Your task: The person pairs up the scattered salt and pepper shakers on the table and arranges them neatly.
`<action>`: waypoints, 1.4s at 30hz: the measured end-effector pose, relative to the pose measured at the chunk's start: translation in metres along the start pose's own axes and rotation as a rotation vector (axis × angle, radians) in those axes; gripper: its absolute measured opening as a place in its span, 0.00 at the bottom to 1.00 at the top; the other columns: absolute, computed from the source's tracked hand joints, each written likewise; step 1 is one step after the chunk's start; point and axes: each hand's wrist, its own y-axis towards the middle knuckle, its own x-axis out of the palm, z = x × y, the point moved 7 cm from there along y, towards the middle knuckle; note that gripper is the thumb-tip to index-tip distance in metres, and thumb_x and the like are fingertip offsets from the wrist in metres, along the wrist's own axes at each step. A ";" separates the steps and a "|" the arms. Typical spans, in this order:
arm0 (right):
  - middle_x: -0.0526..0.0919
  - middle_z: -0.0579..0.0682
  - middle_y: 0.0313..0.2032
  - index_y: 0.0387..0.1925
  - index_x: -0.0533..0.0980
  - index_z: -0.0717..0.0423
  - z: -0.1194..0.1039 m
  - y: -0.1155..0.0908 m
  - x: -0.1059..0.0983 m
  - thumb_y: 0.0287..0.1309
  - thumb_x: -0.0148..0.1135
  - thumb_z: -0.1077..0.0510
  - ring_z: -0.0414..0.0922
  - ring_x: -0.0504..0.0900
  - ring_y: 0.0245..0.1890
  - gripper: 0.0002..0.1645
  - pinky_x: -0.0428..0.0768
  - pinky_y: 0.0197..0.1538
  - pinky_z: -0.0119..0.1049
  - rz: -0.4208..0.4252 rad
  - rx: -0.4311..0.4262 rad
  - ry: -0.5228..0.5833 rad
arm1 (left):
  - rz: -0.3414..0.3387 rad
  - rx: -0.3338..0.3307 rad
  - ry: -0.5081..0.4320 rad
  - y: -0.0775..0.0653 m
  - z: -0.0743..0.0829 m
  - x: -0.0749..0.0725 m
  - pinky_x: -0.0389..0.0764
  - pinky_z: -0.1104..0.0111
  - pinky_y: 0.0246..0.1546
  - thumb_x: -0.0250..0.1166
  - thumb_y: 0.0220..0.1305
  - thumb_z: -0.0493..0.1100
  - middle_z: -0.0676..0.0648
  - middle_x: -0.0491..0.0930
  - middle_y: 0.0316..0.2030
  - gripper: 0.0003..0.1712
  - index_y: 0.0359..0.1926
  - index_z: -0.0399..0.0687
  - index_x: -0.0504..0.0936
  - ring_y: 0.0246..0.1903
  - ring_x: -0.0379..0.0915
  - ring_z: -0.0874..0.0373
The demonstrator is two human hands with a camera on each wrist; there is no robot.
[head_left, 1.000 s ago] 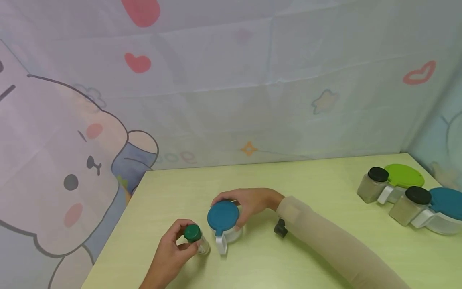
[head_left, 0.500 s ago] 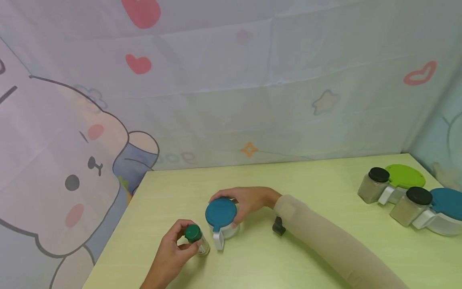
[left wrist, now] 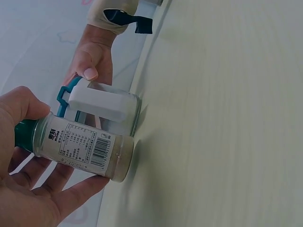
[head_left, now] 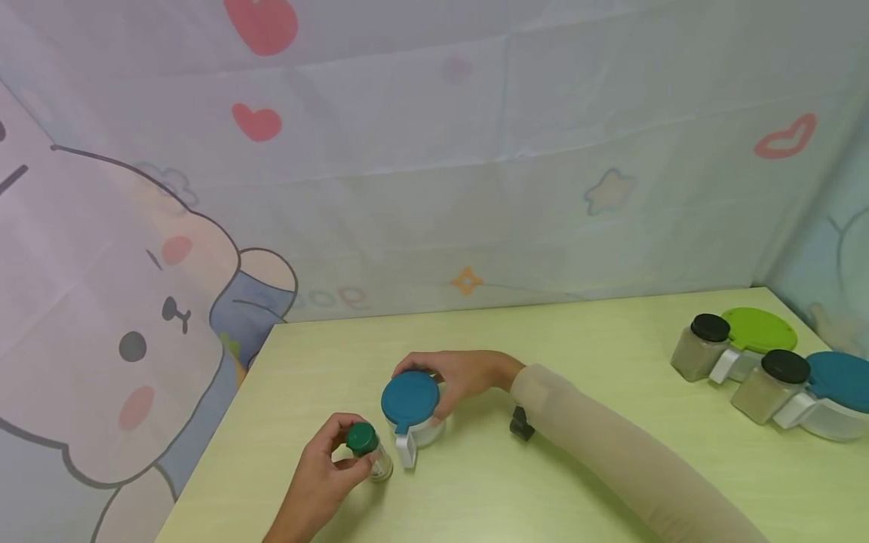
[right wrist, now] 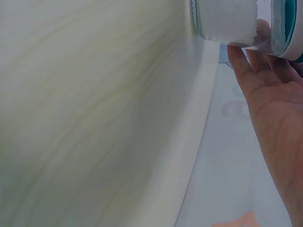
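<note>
My left hand (head_left: 326, 467) grips a small glass spice shaker (left wrist: 85, 147) with a green cap and a printed label with a barcode. Fingers and thumb close around its upper part near the cap; pale powder shows at its base. Just right of it, my right hand (head_left: 465, 381) holds a clear seasoning jar (head_left: 409, 403) with a blue lid and a white handle that points toward me. In the right wrist view the fingers of that hand wrap the side of the jar (right wrist: 232, 21), which has white contents. The jar and the shaker stand close side by side.
At the table's right end are two square black-capped shakers (head_left: 701, 351), a jar with a green lid (head_left: 759, 329) and another blue-lidded jar (head_left: 838, 388). A patterned cloth (head_left: 407, 188) hangs behind the pale yellow table (head_left: 557, 483).
The right hand has shifted the blue-lidded jar a little left and away from me, nearer to the shaker. My left hand with the shaker has stayed almost still.
</note>
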 end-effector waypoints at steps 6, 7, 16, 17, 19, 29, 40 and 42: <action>0.73 0.39 0.64 0.69 0.64 0.36 0.003 0.001 0.000 0.49 0.77 0.54 0.40 0.71 0.64 0.47 0.68 0.71 0.40 -0.005 -0.003 0.001 | -0.002 0.004 0.003 -0.001 0.000 0.000 0.85 0.65 0.41 0.72 0.56 0.27 0.44 0.78 0.47 0.22 0.49 0.48 0.78 0.50 0.77 0.50; 0.73 0.39 0.64 0.69 0.64 0.36 0.004 0.001 0.000 0.49 0.77 0.54 0.40 0.71 0.65 0.47 0.68 0.71 0.40 -0.006 -0.004 0.002 | -0.001 -0.003 0.005 0.000 -0.001 -0.001 0.85 0.65 0.41 0.72 0.56 0.27 0.45 0.78 0.47 0.22 0.49 0.48 0.78 0.50 0.77 0.50; 0.73 0.39 0.64 0.69 0.64 0.37 0.004 0.002 0.000 0.50 0.78 0.51 0.40 0.71 0.65 0.47 0.68 0.71 0.39 -0.010 -0.011 0.016 | 0.004 -0.032 0.024 0.000 -0.004 -0.001 0.85 0.65 0.41 0.72 0.56 0.28 0.45 0.78 0.47 0.22 0.49 0.47 0.78 0.51 0.77 0.49; 0.73 0.39 0.64 0.69 0.64 0.37 0.004 0.002 0.000 0.50 0.78 0.51 0.40 0.71 0.65 0.47 0.68 0.71 0.39 -0.011 -0.012 0.019 | 0.004 -0.032 0.023 0.000 -0.004 -0.001 0.85 0.65 0.42 0.72 0.56 0.28 0.45 0.78 0.47 0.22 0.49 0.47 0.78 0.51 0.77 0.49; 0.73 0.39 0.64 0.69 0.64 0.38 0.003 0.003 0.000 0.50 0.78 0.52 0.40 0.71 0.65 0.47 0.68 0.71 0.40 -0.014 -0.015 0.024 | 0.006 -0.036 0.021 0.000 -0.004 -0.001 0.85 0.65 0.42 0.72 0.56 0.28 0.45 0.78 0.47 0.22 0.49 0.48 0.78 0.51 0.77 0.50; 0.73 0.39 0.65 0.70 0.63 0.38 0.001 0.003 -0.001 0.52 0.76 0.53 0.40 0.71 0.65 0.46 0.67 0.72 0.41 -0.021 -0.019 0.021 | -0.005 -0.033 -0.009 0.001 -0.006 -0.001 0.85 0.65 0.41 0.72 0.57 0.29 0.44 0.78 0.49 0.22 0.50 0.46 0.77 0.52 0.77 0.50; 0.70 0.39 0.66 0.70 0.63 0.35 0.002 0.004 -0.002 0.52 0.75 0.53 0.41 0.68 0.67 0.46 0.67 0.72 0.42 -0.010 0.004 0.029 | -0.014 -0.028 -0.013 0.002 -0.008 0.000 0.86 0.64 0.41 0.72 0.56 0.27 0.45 0.78 0.47 0.23 0.49 0.49 0.78 0.51 0.78 0.50; 0.70 0.39 0.66 0.70 0.63 0.35 0.003 0.004 -0.002 0.52 0.75 0.53 0.41 0.67 0.67 0.46 0.67 0.72 0.42 -0.007 0.008 0.026 | -0.011 -0.034 -0.013 0.001 -0.008 0.000 0.86 0.64 0.41 0.72 0.56 0.27 0.45 0.78 0.47 0.22 0.49 0.49 0.78 0.52 0.78 0.49</action>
